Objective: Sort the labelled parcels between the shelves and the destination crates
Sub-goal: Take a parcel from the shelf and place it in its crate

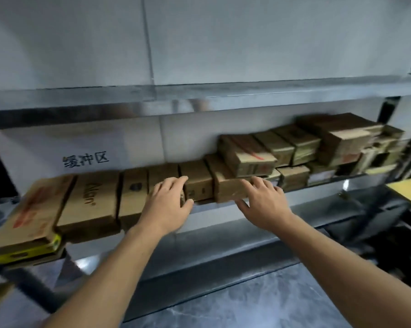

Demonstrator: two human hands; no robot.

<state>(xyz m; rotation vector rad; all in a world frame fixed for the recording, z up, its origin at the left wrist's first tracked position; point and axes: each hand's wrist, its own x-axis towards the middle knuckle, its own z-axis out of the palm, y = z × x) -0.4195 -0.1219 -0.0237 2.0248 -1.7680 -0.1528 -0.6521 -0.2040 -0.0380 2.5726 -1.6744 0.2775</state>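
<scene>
Grey wall panels [247, 43] back a metal shelf [318, 197], where black characters [85, 159] are printed on the wall above a row of cardboard parcels [93, 197]. The left hand [169, 204] lies flat on a narrow parcel [163, 174] mid-row, its fingers straight and slightly spread across the top and its thumb out toward the front of the neighbouring small box [196, 183]. The right hand [263, 202] is spread wide, fingertips resting on the front top edge of the next parcel [225, 185]. Neither hand pinches or lifts anything. The step looks like choosing or freeing one box from a tight row. To do it well, steady the neighbours with one hand, draw the chosen box straight out by its front edge, and turn its label up to read before carrying it off. The boxes piled two high [341, 140] to the right overlap the parcel under the right hand and could slide if it is pulled carelessly. No destination crate is in view. The shelf itself holds a single layer on the left, ending in a large flat box [29, 214] that juts past the edge over something yellow [26, 250].
</scene>
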